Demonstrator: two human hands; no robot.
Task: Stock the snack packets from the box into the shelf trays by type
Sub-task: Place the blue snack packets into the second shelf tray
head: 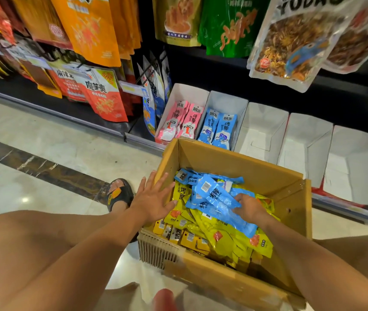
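An open cardboard box [228, 160] stands on the floor before the bottom shelf. It holds many yellow snack packets [225, 241] with a heap of blue packets [214, 196] on top. My left hand [154, 198] hovers with fingers spread over the box's left wall, holding nothing. My right hand [249, 206] is down in the box, fingers curled on the blue packets. On the shelf, a white tray [186, 90] holds pink packets [178, 120]. The tray beside it [228, 99] holds blue packets [219, 127].
Three white trays [261, 122] [306, 135] [353, 158] stand to the right with nothing in them. Large snack bags hang above, among them a clear one [290, 41] at the upper right. My sandalled foot [119, 194] rests on the tiled floor left of the box.
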